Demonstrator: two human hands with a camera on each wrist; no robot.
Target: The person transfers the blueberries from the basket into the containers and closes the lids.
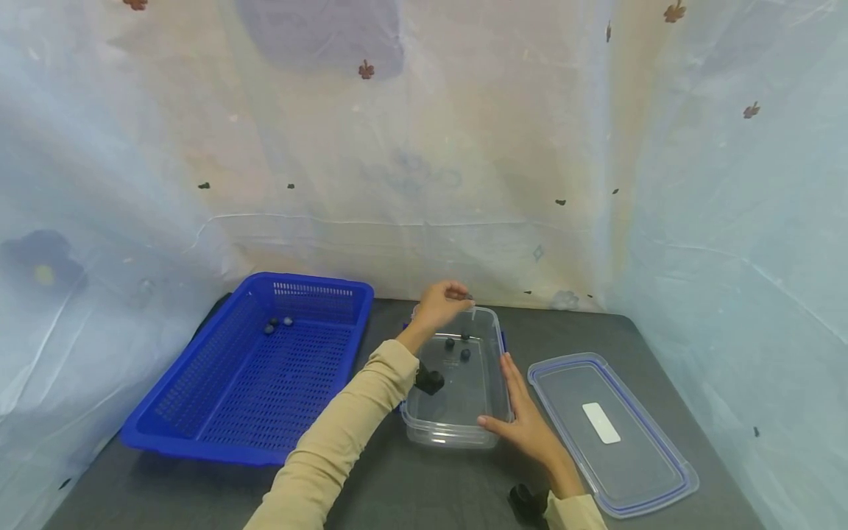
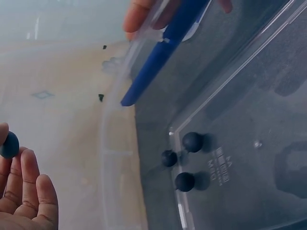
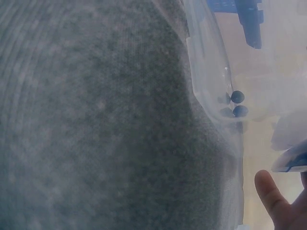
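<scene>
My left hand (image 1: 442, 308) is over the far end of a clear plastic container (image 1: 457, 434). In the left wrist view its fingertips pinch a small dark blue ball (image 2: 9, 145), partly hidden by a finger. Three similar balls (image 2: 185, 181) lie on the container's floor toward its far end. My right hand (image 1: 526, 427) rests against the container's right side, fingers extended and thumb spread at the near right corner. Part of that hand shows in the right wrist view, the thumb (image 3: 269, 191) apart from the other fingers.
On the left a blue slatted basket (image 1: 265, 456) holds several small dark balls (image 1: 269, 329). A clear lid (image 1: 636, 471) with a blue seal and white label lies at the right. Blue clips (image 2: 158, 57) flank the container. A patterned plastic sheet (image 1: 464, 147) hangs behind the grey table.
</scene>
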